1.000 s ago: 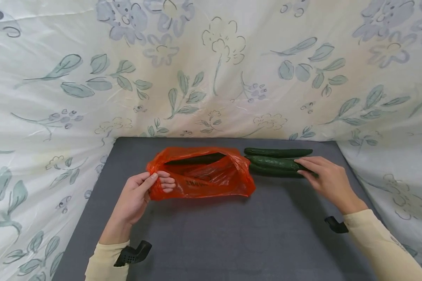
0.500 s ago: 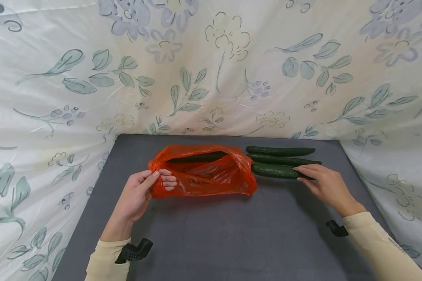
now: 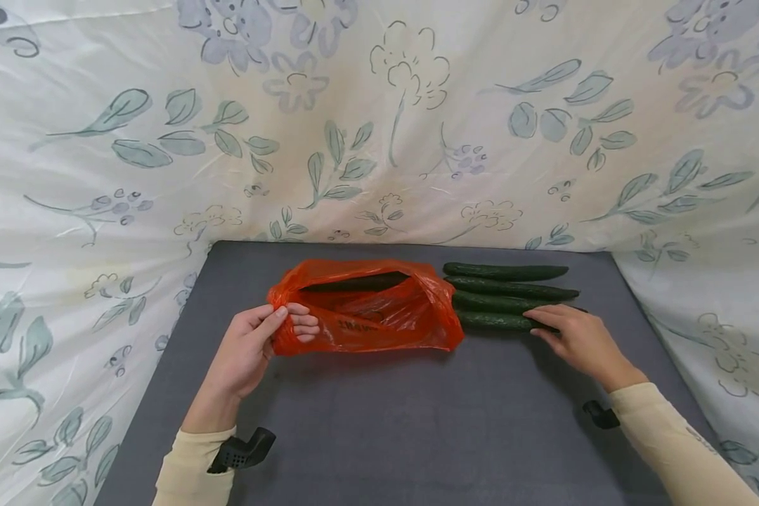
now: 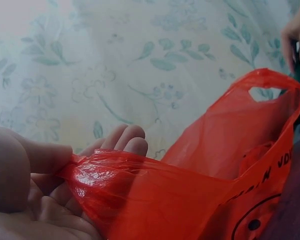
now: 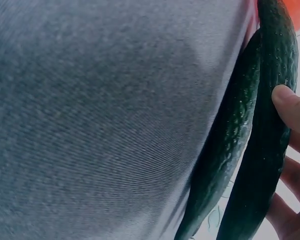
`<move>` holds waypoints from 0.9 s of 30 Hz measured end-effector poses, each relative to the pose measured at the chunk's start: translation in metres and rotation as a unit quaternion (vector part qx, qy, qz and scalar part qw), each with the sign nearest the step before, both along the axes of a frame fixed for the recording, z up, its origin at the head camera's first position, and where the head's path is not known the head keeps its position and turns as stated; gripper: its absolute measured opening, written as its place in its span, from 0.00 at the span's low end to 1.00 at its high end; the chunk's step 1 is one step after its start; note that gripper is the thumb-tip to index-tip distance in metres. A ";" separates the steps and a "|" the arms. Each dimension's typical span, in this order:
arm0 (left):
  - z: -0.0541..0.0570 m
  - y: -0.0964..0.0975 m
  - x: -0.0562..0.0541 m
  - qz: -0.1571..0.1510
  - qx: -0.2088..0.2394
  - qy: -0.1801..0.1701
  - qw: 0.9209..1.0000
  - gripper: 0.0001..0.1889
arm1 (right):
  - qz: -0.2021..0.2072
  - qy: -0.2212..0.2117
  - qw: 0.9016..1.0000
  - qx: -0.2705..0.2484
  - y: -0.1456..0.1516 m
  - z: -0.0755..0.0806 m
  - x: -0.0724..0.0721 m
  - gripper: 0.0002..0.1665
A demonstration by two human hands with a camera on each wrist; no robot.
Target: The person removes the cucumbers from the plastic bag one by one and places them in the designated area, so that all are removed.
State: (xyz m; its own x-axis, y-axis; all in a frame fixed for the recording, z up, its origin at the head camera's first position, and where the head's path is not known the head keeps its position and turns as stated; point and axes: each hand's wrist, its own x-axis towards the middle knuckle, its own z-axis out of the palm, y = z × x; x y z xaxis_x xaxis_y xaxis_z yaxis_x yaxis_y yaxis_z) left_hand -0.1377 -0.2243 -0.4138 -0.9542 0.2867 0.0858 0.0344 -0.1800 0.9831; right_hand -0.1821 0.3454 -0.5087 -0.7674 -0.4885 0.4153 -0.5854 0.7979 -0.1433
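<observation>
My left hand point(image 3: 240, 348) pinches the left end of a red plastic bag point(image 3: 354, 341), its thumb pressed over the gathered film. The bag lies on its side, its mouth gaping, and a dark green length of cucumber point(image 3: 354, 284) shows inside. At the right my right hand point(image 3: 578, 344) grips the nearest cucumber point(image 3: 493, 321) by its right end. In the right wrist view this cucumber point(image 5: 270, 115) overlaps another cucumber point(image 5: 225, 135), with my thumb point(image 5: 285, 97) on its side. The held cucumber's left end reaches the bag's right edge.
Several cucumbers lie roughly side by side right of the bag, the farthest cucumber point(image 3: 506, 271) near the table's back edge. A grey cloth-covered table point(image 3: 379, 422) carries everything. A floral curtain point(image 3: 405, 140) hangs behind and along both sides.
My right hand has brought the held cucumber toward me, uncovering other cucumbers behind it one after another. My left hand and the bag stay nearly as they were.
</observation>
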 end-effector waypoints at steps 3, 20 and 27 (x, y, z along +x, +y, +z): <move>0.000 0.000 0.001 -0.002 0.004 0.001 1.000 0.24 | 0.003 -0.001 1.000 0.001 0.000 -0.005 -0.002 0.28; -0.003 -0.004 0.001 0.009 0.007 0.002 1.000 0.21 | -0.001 -0.020 1.000 0.006 -0.001 -0.017 -0.004 0.27; -0.003 -0.005 0.001 0.008 0.005 -0.001 1.000 0.23 | 0.000 -0.027 0.999 0.020 -0.003 -0.019 -0.005 0.26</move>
State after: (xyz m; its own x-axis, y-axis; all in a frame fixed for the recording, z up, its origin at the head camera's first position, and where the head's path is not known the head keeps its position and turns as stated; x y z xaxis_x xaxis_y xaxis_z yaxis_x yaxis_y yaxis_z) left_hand -0.1366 -0.2290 -0.4167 -0.9586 0.2711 0.0872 0.0357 -0.1893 0.9813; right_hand -0.1874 0.3424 -0.5278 -0.7884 -0.5031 0.3539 -0.5771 0.8042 -0.1425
